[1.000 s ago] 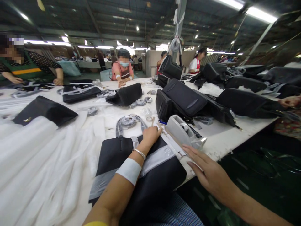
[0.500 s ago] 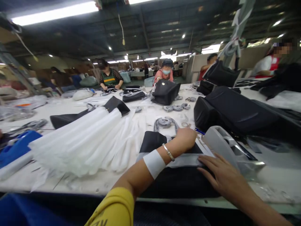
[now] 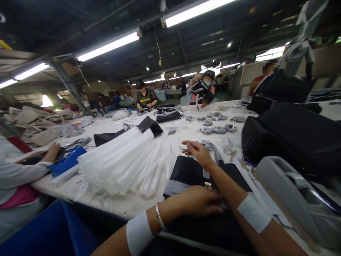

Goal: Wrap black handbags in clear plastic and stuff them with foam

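A black bag with a grey band across it lies at the table's near edge in front of me. My left hand rests low on the bag, fingers stretched toward the right and thumb apart; its fingertips lie close to my right forearm. Above the bag's far part is my right hand, fingers pointing left and apart, with nothing visible in them. A small gold-coloured metal fitting shows on the bag between my hands. Just beyond my right hand lies a grey strap.
White rolled sheets are piled to the left. A grey tape dispenser and blue pen lie right, beside black bags. Coiled grey straps lie farther back. A co-worker's hand is at the left; others work across the table.
The view has turned left. My left hand has drawn back from beside the pen onto the bag's near part. My right hand has lifted off the band and moved forward and left.
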Demonstrator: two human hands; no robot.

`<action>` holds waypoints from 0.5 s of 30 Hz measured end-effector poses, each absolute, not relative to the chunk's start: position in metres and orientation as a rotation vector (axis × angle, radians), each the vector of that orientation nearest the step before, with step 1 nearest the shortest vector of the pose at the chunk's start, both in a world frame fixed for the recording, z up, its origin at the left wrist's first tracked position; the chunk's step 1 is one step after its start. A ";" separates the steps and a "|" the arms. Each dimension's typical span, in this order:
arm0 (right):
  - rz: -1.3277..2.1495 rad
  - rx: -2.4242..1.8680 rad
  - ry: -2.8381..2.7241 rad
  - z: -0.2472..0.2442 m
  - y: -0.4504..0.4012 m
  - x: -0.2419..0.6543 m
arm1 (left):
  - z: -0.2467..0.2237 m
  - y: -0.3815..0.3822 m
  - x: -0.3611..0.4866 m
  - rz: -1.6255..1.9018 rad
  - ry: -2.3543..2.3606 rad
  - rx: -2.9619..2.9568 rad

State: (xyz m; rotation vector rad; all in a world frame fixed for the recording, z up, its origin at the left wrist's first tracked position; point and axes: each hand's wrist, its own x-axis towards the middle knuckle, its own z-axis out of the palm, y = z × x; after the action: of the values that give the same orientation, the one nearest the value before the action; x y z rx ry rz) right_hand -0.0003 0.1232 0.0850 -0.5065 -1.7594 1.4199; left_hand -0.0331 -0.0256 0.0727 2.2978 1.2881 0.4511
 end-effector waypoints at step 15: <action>1.478 -0.766 -1.503 0.037 0.148 -0.004 | 0.046 0.133 -0.187 0.512 2.595 1.308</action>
State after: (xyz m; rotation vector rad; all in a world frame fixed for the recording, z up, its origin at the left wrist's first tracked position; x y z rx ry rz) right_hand -0.0036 0.1478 0.0370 -0.7665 -1.5033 1.4780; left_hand -0.1872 0.1329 0.0458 1.3076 2.5946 0.5122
